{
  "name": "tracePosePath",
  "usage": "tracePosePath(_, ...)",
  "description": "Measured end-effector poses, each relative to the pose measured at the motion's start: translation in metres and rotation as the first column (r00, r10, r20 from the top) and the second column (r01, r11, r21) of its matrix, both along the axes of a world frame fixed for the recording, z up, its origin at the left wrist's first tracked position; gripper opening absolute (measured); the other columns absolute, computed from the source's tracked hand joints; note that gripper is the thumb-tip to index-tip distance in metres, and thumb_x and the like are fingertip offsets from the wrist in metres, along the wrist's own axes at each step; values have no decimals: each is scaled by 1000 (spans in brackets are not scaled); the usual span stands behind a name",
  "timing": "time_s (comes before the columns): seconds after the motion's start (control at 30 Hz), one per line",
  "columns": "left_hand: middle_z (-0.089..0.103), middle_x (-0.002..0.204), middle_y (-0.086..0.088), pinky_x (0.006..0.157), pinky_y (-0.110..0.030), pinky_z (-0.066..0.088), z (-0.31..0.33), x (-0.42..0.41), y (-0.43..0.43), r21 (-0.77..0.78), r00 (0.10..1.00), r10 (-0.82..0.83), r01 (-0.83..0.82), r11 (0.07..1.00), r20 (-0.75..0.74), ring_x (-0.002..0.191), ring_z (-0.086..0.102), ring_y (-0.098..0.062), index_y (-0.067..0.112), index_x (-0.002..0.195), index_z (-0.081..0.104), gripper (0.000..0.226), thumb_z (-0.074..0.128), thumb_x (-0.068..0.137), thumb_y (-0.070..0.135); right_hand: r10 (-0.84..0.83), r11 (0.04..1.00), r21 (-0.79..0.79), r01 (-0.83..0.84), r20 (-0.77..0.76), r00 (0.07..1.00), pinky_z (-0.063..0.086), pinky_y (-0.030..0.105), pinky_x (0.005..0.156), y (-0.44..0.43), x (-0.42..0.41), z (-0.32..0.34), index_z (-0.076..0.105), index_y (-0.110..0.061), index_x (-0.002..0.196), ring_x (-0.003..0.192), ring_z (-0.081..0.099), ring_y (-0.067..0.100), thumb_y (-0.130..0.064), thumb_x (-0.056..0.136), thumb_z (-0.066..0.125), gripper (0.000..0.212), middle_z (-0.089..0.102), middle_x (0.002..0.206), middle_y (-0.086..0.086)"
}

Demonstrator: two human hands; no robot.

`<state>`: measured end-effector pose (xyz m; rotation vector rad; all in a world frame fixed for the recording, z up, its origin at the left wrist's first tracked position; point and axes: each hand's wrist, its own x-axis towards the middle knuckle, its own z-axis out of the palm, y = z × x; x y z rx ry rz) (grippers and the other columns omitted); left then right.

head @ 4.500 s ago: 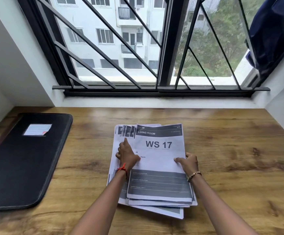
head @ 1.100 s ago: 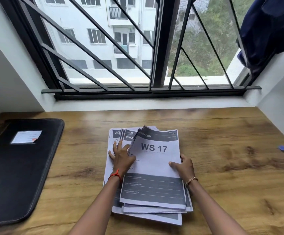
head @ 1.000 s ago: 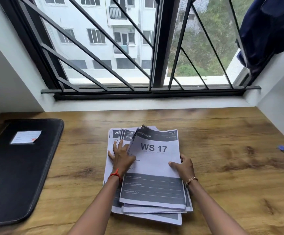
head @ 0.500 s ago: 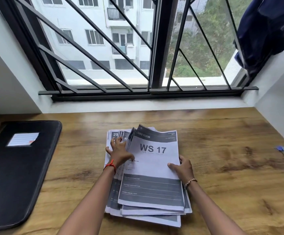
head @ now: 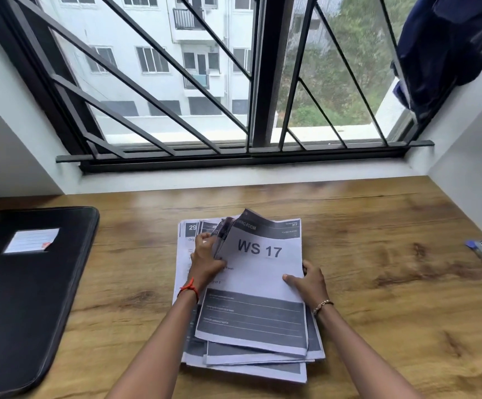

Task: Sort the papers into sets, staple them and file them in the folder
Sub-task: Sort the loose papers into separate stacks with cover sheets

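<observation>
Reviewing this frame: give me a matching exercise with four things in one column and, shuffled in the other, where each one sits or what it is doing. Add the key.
Things
1. black folder
2. WS 17 sheet
3. dark blue cloth
4. right hand

Places or states
a. hangs at the upper right of the window
b. pinches the top sheet's right edge
c. lies flat on the left side of the table
d. tops the paper stack, far left corner lifted

Pairs: 1-c, 2-d, 3-a, 4-b
</observation>
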<state>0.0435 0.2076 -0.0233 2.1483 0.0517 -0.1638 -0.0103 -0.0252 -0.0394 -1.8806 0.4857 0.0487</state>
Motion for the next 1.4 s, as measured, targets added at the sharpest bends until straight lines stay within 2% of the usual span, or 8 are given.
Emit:
tracePosePath(0.17, 62, 105, -5, 63, -24, 54, 2, -5, 3, -104, 1000, 13, -14, 994, -19, 78, 62, -23, 15, 126, 48, 62, 61, 68, -4, 11, 1000, -21, -11, 2, 1000, 46, 20, 67, 2, -1, 4, 64, -5, 101, 83, 62, 18, 2, 72, 71, 31, 66, 95, 6)
tracePosePath(0.37, 53, 117, -4, 58, -13, 50, 4, -10, 8, -191, 991, 134, -130, 973, 10, 82, 59, -15, 17, 137, 29, 81, 67, 70, -10, 35, 997, -65, -35, -1, 999, 45, 23, 75, 3, -2, 7, 63, -3, 106, 86, 61, 18, 1, 73, 70, 34, 65, 96, 5)
tracePosePath(0.57, 66, 84, -11, 70, -32, 53, 1, -17, 12, -138, 982, 186, -188, 972, -25, 84, 64, -28, 5, 85, 67, 15, 72, 72, 8, 43, 995, -86, -43, 8, 999, 43, 23, 74, 4, -4, 7, 62, -2, 107, 86, 59, 17, 1, 74, 69, 34, 64, 97, 6)
tracePosePath(0.67, 60, 115, -19, 97, -45, 42, -4, -21, 8, 32, 991, 116, -119, 992, 60, 114, 49, -33, 8, 98, 69, 31, 66, 69, 20, 36, 995, -97, -35, 10, 999, 43, 24, 75, 4, -5, 5, 62, -3, 106, 86, 59, 18, 1, 74, 70, 33, 65, 99, 8)
tracePosePath(0.73, 29, 147, -22, 114, -49, 14, -7, -26, 4, 236, 997, 79, -71, 969, -25, 139, 19, -33, 14, 116, 63, 38, 62, 78, 18, 33, 994, -107, -32, 8, 999, 44, 24, 76, 3, -5, 3, 62, -3, 107, 86, 60, 18, 0, 74, 71, 34, 66, 101, 9)
tracePosePath(0.83, 5, 154, -24, 112, -54, -7, -13, -29, 0, 392, 998, 38, -15, 920, -51, 144, -4, -31, 21, 126, 54, 38, 53, 88, 21, 30, 994, -102, -28, 16, 999, 44, 24, 76, 3, -6, 3, 62, -3, 108, 87, 60, 19, 0, 74, 71, 35, 66, 102, 10)
tracePosePath(1.2, 19, 150, -16, 109, -62, -3, -19, -33, -5, 396, 997, 65, -77, 915, 44, 142, 8, -28, 17, 121, 57, 33, 54, 87, 16, 28, 994, -104, -22, 61, 998, 42, 24, 76, 6, -9, 5, 62, -1, 108, 86, 58, 17, 2, 74, 70, 35, 62, 95, 5)
tracePosePath(1.4, 40, 125, -9, 110, -48, 14, -12, -25, 6, 279, 990, 115, -133, 951, 79, 123, 32, -27, 12, 105, 64, 35, 72, 72, 17, -1, 997, -75, 7, 85, 996, 44, 25, 78, 9, -11, 3, 60, -1, 110, 88, 59, 17, 4, 73, 71, 39, 61, 96, 4)
